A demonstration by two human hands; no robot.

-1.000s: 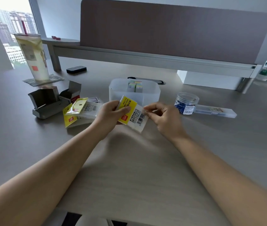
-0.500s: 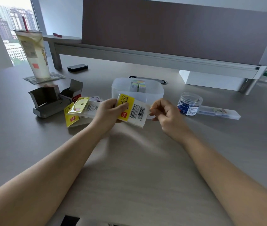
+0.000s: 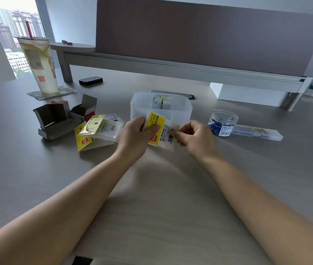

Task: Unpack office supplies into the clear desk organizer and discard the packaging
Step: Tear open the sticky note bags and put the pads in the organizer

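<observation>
A small plastic packet (image 3: 156,121) with a yellow label and a barcode is held above the desk, just in front of the clear desk organizer (image 3: 142,109). My left hand (image 3: 135,134) grips the packet's left side, thumb across the yellow label. My right hand (image 3: 194,134) pinches the packet's right edge near the barcode. Pastel sticky-note pads (image 3: 161,101) stand inside the organizer.
Left of my hands lie other yellow-labelled packets (image 3: 96,132) and opened grey cardboard boxes (image 3: 56,119). A round clear jar of blue clips (image 3: 222,122) and a long clear case (image 3: 257,131) sit at the right. A tall drink cup (image 3: 39,66) stands far left, a black object (image 3: 90,81) behind.
My right hand let go of the packet and pulled back half a second ago, then returned to pinch its right edge. The left hand has kept its hold throughout.
</observation>
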